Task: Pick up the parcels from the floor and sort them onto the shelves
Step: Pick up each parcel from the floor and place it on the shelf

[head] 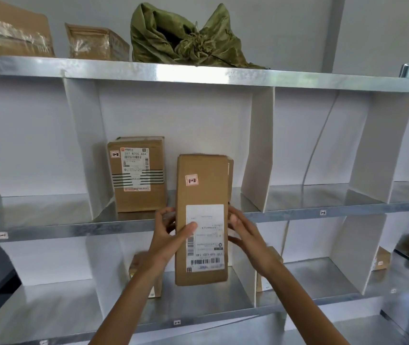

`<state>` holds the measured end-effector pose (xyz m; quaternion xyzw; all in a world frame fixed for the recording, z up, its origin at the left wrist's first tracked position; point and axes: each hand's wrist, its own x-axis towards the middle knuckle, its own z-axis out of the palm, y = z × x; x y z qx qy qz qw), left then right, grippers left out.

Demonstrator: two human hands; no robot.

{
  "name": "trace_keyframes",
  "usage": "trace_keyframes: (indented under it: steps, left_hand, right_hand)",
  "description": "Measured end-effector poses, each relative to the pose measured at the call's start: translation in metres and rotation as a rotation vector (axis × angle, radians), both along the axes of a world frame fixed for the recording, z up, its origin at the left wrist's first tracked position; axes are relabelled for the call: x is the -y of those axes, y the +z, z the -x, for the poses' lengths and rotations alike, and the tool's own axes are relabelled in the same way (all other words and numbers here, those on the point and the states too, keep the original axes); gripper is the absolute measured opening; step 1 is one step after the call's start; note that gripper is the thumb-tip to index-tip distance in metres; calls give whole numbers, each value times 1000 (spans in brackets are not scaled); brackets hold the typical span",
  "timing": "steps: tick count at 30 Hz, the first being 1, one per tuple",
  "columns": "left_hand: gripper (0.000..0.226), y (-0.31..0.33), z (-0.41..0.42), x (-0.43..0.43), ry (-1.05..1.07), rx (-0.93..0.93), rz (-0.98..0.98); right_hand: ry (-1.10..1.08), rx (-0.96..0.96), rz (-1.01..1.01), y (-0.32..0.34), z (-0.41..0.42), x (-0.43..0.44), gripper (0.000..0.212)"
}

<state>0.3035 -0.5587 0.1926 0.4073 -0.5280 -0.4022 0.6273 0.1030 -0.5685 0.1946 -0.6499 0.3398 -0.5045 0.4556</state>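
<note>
The tall brown cardboard parcel [202, 190] stands upright in the air between both hands, in front of the edge of the middle galvanised metal shelf [49, 227]. Its upper end overlaps the bay behind it. The left grip [171, 232] holds the parcel's left edge, with the thumb [189, 227] lying across the front face and the fingers curled behind. The right grip [244, 232] clasps the right edge at about the same height, its fingers bent against the side.

The parcel's front carries one white printed shipping label [208, 220], with a barcode at its lower end, and one small hand-marked sticker [191, 180] reading "1-2".

In the same bay, to the left and further back, one squat brown cardboard box [138, 197] stands on the shelf. It has black stripes, its own label and a matching "1-2" sticker.

Three metal shelves show, split into bays by flat white panel dividers [258, 145]. The top shelf [198, 73] bears two taped cardboard boxes [96, 42] and one crumpled green woven sack [186, 38], tied at its neck. The lower shelf [198, 317] holds three small cardboard boxes [382, 260], two of them partly hidden behind the arms.
</note>
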Motion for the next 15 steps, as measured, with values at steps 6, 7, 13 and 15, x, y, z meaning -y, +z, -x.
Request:
trace_keyframes:
  steps: [6, 7, 13, 15]
  left_hand:
    - [57, 30, -1, 27, -9, -78, 98]
    - [54, 32, -2, 31, -4, -91, 103]
    - [49, 38, -16, 46, 30, -100, 124]
    - [52, 39, -20, 49, 29, -75, 147]
  right_hand:
    - [-308, 111, -12, 17, -4, 54, 33]
    - [-378, 115, -6, 19, -6, 64, 30]
    - [-585, -145, 53, 30, -35, 132, 58]
    - [-640, -257, 51, 30, -49, 153, 82]
